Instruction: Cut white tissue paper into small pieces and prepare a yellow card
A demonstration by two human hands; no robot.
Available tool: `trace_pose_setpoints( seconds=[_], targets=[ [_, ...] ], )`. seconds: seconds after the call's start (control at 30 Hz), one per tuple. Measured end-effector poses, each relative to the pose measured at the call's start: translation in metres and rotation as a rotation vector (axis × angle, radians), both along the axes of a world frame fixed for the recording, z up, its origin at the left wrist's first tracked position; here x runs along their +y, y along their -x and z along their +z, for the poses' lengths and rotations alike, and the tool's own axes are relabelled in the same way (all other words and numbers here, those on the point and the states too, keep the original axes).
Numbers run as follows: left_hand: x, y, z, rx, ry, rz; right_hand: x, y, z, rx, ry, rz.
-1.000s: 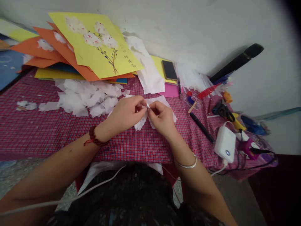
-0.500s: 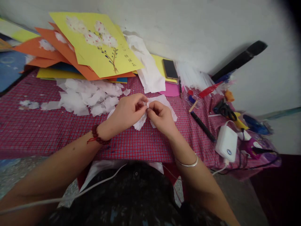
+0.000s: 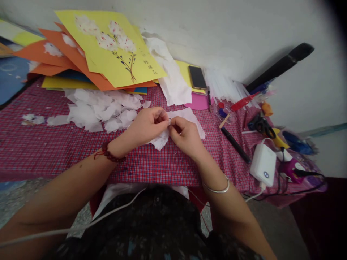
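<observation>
Since the frame half a second ago, your left hand point(image 3: 148, 124) has turned slightly at the wrist, so less white shows between your fingertips, while your right hand point(image 3: 187, 136) has barely shifted. Thumb and forefinger of each hand are pressed together, pinching what looks like a tiny white paper scrap point(image 3: 170, 122), only a sliver of it visible in the gap where the hands nearly meet. Judging by that grip, the step in hand is twisting or rolling the scrap, and the next move calls for a light, steady pinch, since such thin stuff could tear. Just beneath, thin crinkled white paper point(image 3: 191, 119) lies on the red-and-blue checked tablecloth point(image 3: 159, 168), jutting out at three and seven o'clock; your hands hide whether it is one piece. Past nine o'clock, beyond your left hand, spreads a loose heap of torn white paper pieces point(image 3: 94, 108). A long crumpled white paper strip point(image 3: 173, 79) lies at twelve, and a bright yellow sheet with fluffy white blossoms point(image 3: 94, 65) between ten and eleven. A dark rectangular phone point(image 3: 197, 77) sits at one, a slim black marker pen point(image 3: 235, 145) towards four.
</observation>
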State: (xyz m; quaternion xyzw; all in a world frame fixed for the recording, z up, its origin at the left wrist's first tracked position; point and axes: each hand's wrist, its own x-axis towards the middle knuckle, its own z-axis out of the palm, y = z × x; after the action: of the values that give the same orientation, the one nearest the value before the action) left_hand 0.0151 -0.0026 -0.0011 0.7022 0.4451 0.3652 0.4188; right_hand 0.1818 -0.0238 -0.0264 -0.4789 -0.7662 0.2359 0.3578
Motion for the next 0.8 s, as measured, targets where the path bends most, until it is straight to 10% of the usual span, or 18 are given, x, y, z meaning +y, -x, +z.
trace_pose_setpoints(
  seconds=[0.33,0.8],
  targets=[
    [0.001,0.001,-0.006,0.039,-0.059,0.002,-0.001,0.002,0.002,-0.088,-0.047,0.021],
    [0.0,0.0,-0.005,-0.114,0.029,-0.026,-0.003,0.0,0.01,0.302,0.146,-0.01]
  ],
)
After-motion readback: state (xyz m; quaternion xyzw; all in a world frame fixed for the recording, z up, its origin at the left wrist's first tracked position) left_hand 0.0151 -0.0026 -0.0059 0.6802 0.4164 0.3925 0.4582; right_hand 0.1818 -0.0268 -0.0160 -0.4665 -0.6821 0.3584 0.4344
